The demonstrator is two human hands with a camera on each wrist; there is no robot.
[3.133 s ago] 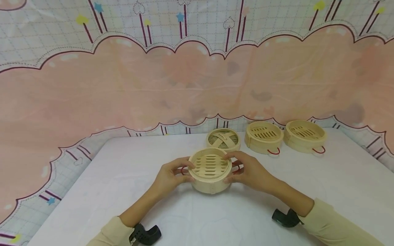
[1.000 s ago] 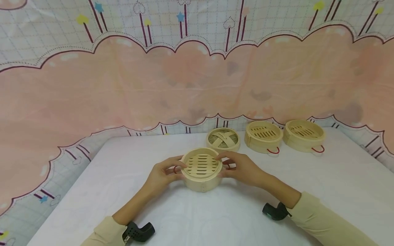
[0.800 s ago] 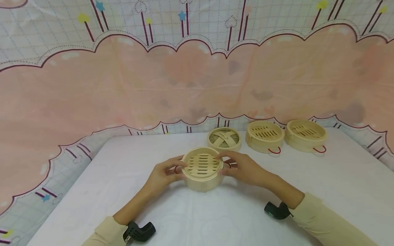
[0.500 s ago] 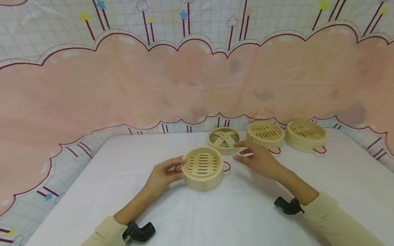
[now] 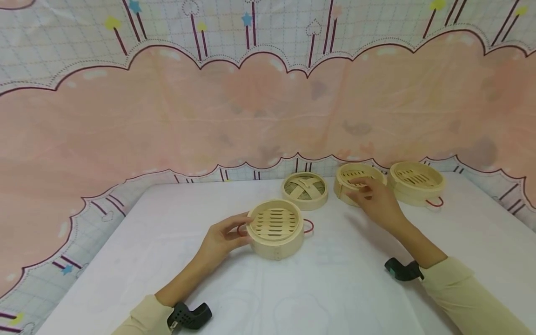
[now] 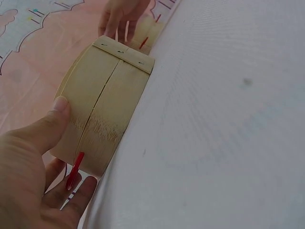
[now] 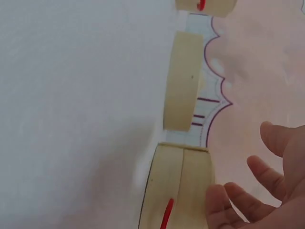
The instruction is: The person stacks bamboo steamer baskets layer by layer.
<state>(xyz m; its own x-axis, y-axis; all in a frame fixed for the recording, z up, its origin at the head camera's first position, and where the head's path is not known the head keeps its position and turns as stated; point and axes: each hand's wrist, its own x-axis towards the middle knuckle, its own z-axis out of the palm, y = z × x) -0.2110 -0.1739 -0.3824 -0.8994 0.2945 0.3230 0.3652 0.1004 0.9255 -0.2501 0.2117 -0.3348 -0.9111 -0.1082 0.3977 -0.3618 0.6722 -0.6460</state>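
My left hand (image 5: 224, 239) grips the left side of a bamboo steamer basket (image 5: 277, 252) on the white table, its thumb against the wall and fingers around the red handle (image 6: 75, 171). The basket's slatted base faces up; a second red handle (image 5: 309, 226) sticks out on its right. My right hand (image 5: 377, 200) reaches over another bamboo steamer basket (image 5: 343, 188) at the back, partly hiding it. In the right wrist view the right hand's fingers (image 7: 267, 176) are spread and relaxed beside that basket's wall (image 7: 190, 181), holding nothing; whether a fingertip touches it I cannot tell.
Behind the held basket lies a woven bamboo steamer lid (image 5: 304, 191). A third slatted basket (image 5: 416, 186) with a red handle stands at the back right. A patterned pink cloth (image 5: 209, 116) hangs behind the white table (image 5: 167, 204).
Both hands first shifted the front basket slightly left. The right hand then let go and moved right and back, past the lid to the middle back basket. The left hand has kept its grip.
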